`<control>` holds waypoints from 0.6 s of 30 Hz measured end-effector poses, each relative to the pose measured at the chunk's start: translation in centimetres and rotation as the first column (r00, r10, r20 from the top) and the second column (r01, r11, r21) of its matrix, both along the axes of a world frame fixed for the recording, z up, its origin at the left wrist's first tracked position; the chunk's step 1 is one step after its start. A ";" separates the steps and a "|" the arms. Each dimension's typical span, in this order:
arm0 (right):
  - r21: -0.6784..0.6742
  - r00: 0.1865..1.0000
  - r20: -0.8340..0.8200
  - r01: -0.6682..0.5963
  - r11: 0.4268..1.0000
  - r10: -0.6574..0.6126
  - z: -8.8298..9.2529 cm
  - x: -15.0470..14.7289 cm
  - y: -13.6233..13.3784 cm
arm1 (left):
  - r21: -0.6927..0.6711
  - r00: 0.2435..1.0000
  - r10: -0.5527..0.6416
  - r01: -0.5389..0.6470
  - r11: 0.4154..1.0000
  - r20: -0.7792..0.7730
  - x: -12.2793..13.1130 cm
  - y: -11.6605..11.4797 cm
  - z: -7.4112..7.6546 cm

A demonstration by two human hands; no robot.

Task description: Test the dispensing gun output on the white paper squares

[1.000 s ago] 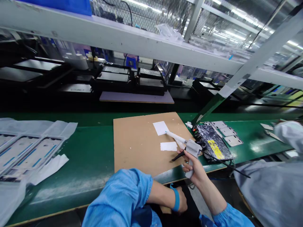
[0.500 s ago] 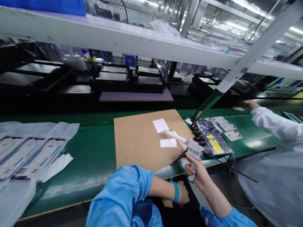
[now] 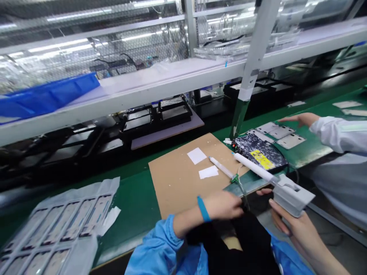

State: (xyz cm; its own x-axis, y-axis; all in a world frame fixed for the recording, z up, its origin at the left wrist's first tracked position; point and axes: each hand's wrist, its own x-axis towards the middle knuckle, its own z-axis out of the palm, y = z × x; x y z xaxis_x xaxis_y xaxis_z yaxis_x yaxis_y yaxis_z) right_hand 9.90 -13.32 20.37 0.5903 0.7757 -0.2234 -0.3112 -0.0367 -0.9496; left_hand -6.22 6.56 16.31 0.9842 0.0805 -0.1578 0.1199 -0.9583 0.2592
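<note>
Green matting covers the long bench [image 3: 134, 198], with a white shelf rail and wire mesh running above its far edge.

Head view: since half a second ago the look has swung leftward and tilted, so the brown cardboard sheet [image 3: 177, 179] now sits near the middle of the bench's near edge. The right hand [image 3: 298, 229] has drawn back off the bench toward the body and now wraps the handle of the grey-and-white dispensing gun [image 3: 281, 187], its grip closed on it; the long white nozzle points toward the far edge, its tip over the black speckled control box with a yellow label [image 3: 259, 152]. The left hand [image 3: 226, 204], which was low in the lap, has come up to the near edge of the bench, fingers curled at a thin dark cable near a small green fitting [image 3: 235, 178]; whether it actually pinches the cable I cannot tell. A slim white tube [image 3: 220, 167] lies on the cardboard beside two white paper squares [image 3: 202, 163]. By my judgement, the gun is lifted clear while the hose gets attention.

A co-worker's white sleeve [image 3: 332, 130] reaches over grey plates at the right end. Clear-wrapped trays of frames [image 3: 57, 229] lie at the left.
</note>
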 end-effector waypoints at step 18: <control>-0.031 0.987 -0.049 -0.157 0.987 0.156 -2.4 -2.6 -3.0 | 0.312 0.629 0.754 -0.766 0.561 0.189 -14.8 6.0 -1.8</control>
